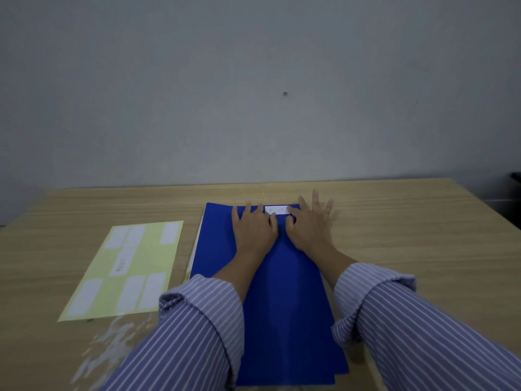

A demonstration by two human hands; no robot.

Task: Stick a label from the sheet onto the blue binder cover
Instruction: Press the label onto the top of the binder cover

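Binder [282, 292]: blue, closed, laid flat on table.
Label [277, 210]: white, placed near the cover's far edge.
Sheet [124, 270]: yellow, remaining white labels, left of binder.

Both arms are stretched forward in rolled striped sleeves [197, 320], and the left hand [253, 230] and right hand [308, 224] are laid palm-down side by side, nearly touching, with the fingers spread flat and the index fingertips [272, 220] drawn toward each other.
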